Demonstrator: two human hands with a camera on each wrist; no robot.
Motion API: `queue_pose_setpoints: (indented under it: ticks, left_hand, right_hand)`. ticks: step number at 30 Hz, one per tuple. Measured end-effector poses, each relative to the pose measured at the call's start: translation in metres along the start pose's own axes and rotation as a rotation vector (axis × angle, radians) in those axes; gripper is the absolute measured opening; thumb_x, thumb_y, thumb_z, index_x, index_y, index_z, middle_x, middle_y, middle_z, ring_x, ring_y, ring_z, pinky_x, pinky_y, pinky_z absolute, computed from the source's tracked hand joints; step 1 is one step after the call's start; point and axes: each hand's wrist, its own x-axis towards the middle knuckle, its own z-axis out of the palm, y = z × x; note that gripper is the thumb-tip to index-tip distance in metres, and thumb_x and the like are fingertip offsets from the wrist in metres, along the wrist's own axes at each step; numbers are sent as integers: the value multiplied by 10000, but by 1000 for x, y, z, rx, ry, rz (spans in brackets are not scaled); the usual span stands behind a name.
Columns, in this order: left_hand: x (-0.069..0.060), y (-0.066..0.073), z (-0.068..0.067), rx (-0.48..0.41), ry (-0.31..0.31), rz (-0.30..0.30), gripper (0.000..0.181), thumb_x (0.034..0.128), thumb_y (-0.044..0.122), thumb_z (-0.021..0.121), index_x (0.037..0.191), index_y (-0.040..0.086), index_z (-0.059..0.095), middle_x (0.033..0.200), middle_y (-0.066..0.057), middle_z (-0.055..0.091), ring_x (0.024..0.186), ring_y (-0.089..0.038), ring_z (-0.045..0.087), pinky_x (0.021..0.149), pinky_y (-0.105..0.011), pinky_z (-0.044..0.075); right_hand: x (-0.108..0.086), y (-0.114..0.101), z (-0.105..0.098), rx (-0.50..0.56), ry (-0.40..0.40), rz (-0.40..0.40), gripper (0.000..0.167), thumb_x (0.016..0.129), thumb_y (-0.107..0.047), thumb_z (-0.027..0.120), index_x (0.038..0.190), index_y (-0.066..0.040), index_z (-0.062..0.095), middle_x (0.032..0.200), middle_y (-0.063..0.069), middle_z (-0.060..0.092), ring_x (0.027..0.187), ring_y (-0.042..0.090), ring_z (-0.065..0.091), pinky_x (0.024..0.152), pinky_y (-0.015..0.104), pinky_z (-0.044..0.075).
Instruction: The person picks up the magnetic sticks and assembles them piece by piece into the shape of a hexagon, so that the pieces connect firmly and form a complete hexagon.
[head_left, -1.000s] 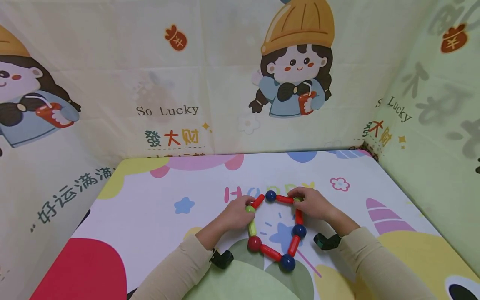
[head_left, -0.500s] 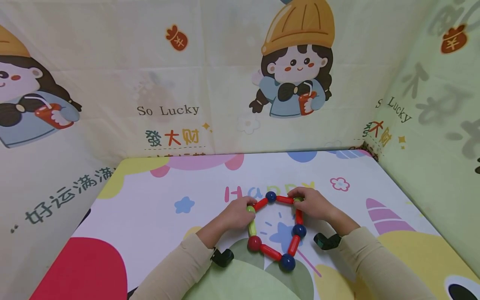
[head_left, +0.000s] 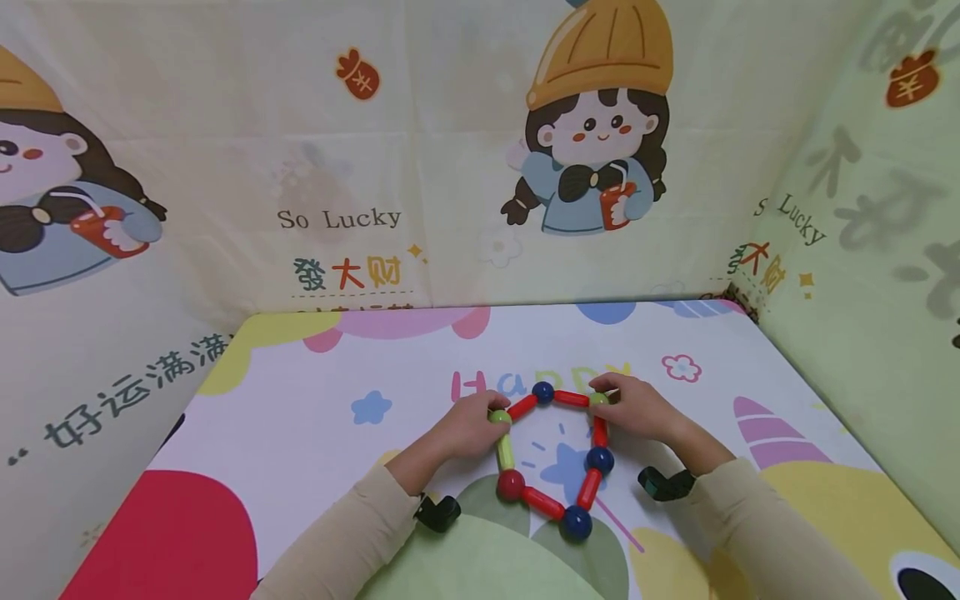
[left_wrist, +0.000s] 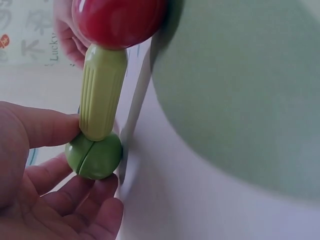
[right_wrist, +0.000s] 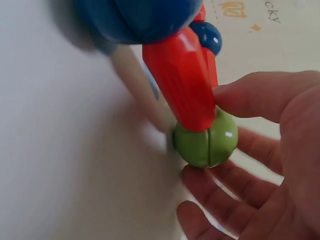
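A closed ring of balls and ribbed rods lies on the table. My left hand point(head_left: 474, 425) pinches its left green ball point(left_wrist: 94, 156) between thumb and fingers. From there a yellow-green rod point(left_wrist: 103, 92) runs to a red ball point(head_left: 511, 485), and a red rod point(head_left: 522, 407) reaches the far blue ball point(head_left: 543, 392). On the other side, my right hand point(head_left: 637, 407) holds the right green ball point(right_wrist: 207, 139) loosely, thumb beside a red rod point(right_wrist: 182, 80). Two more blue balls, one at right point(head_left: 600, 460) and one nearest point(head_left: 577, 523), join red rods.
The tabletop point(head_left: 300, 425) has a printed cover with cartoon shapes. Patterned cloth point(head_left: 450, 150) stands behind it and at both sides. A black wrist camera point(head_left: 438, 513) sits under the left wrist, another point(head_left: 666, 483) under the right.
The far blue ball and the left red rod, apart one second ago, now meet and close the ring. My right hand has shifted slightly right, showing more of its green ball.
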Motion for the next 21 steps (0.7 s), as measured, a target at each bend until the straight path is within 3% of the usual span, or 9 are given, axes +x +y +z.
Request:
queue_pose_setpoints:
  ticks: [5, 12, 17, 21]
  left_hand:
    - [2, -3, -1, 2, -1, 17, 374, 940, 181, 689, 1293, 76, 623, 1191, -61, 614, 1052, -239, 547, 891, -411, 534]
    - [2, -7, -4, 4, 39, 7, 359, 947, 160, 677, 1292, 73, 628, 1194, -66, 613, 1047, -237, 551, 888, -399, 537]
    - [2, -12, -6, 11, 72, -15, 356, 937, 179, 692, 1273, 78, 633, 1145, -55, 622, 1017, -230, 557, 865, -382, 545]
    - [-3, -13, -11, 23, 64, -24, 355, 924, 167, 691, 1256, 69, 614, 1111, -77, 625, 985, -238, 567, 852, -397, 545]
  right_hand:
    - [-4, -1, 0, -3, 16, 32, 474, 916, -217, 707, 1295, 34, 571, 1182, 196, 630, 1044, 348, 614, 843, 444, 555]
    - [-2, 0, 8, 53, 117, 43, 444, 940, -187, 697, 1290, 47, 555, 1208, 213, 626, 1098, 381, 628, 868, 450, 555]
    - [-9, -6, 9, 90, 87, 17, 479, 942, -206, 693, 1319, 46, 539, 1279, 217, 599, 1171, 381, 602, 906, 459, 538]
    - [-20, -13, 8, 38, 35, -6, 567, 899, -287, 749, 1322, 32, 549, 1217, 178, 616, 1045, 323, 617, 822, 415, 561]
